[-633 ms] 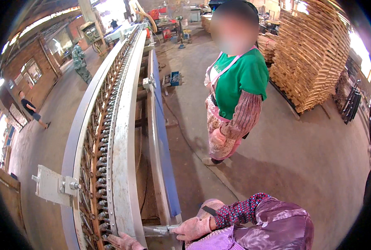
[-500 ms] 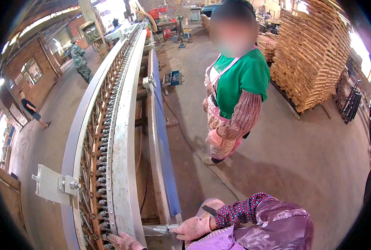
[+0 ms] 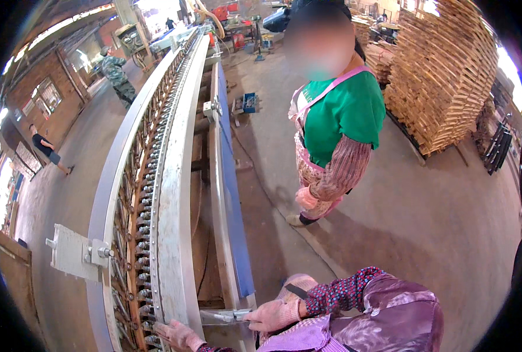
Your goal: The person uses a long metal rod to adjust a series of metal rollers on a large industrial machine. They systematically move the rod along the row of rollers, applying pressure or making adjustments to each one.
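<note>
My left hand (image 3: pixel 178 335), in a pink knit glove, lies at the near end of the long metal machine. Its fingers are spread across the pale steel rail (image 3: pixel 177 246) toward the row of spring-like metal fittings (image 3: pixel 146 234). Further right, my right hand (image 3: pixel 274 315), gloved the same way, has its fingers closed at the end of a short silvery metal bar (image 3: pixel 224 317). The bar runs crosswise between the pale rail and the blue-faced side beam (image 3: pixel 231 234). Part of the right fingers' underside is hidden.
A co-worker in a green shirt (image 3: pixel 346 114) stands just beyond the side beam. A tall stack of wooden slats (image 3: pixel 440 82) rises behind at the right. A metal bracket (image 3: pixel 76 252) juts from the machine's left edge. A cable (image 3: pixel 272 202) crosses the floor; two people stand further left.
The view has shifted slightly. My left hand sits a little further into view on the rail, while my right hand stays at the bar's end. The co-worker has turned the head slightly.
</note>
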Demonstrator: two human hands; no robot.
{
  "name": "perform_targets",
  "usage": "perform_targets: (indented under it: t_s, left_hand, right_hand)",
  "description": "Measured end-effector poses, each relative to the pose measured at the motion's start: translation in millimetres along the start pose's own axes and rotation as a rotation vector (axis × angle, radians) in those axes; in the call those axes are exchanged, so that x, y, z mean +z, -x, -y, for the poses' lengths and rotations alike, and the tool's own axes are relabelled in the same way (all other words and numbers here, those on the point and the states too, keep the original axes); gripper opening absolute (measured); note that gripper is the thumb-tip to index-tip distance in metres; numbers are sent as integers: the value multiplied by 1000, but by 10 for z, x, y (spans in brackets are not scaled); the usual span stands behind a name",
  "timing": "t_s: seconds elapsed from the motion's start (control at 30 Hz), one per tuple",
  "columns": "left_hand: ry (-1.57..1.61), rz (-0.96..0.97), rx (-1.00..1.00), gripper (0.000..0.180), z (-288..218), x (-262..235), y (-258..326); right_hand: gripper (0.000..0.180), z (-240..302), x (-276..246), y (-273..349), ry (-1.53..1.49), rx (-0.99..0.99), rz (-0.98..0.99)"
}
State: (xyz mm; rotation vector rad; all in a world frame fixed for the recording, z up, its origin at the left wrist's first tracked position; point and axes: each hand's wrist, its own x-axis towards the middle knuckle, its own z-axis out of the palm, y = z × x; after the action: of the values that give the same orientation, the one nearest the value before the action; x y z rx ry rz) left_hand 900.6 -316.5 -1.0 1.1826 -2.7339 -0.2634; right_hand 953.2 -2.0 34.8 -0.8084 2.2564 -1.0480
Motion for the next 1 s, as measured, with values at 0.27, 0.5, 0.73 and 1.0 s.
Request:
perform_targets:
  t_s: [0.27,0.5,0.73,1.0]
  left_hand:
    - [323,83,-76,56,-212,31,212]
    - [121,25,112,55,-5,180,123]
    - [382,13,-39,56,-280,-32,305]
    - [532,40,-100,59,-182,16,266]
  right_hand:
    - [34,-205,117,146,53,-129,-123]
    - [39,-139,104,194,-119,38,-121]
    - [39,-256,145,233,238,-282,-135]
    - [45,-259,132,213,197,-305,-81]
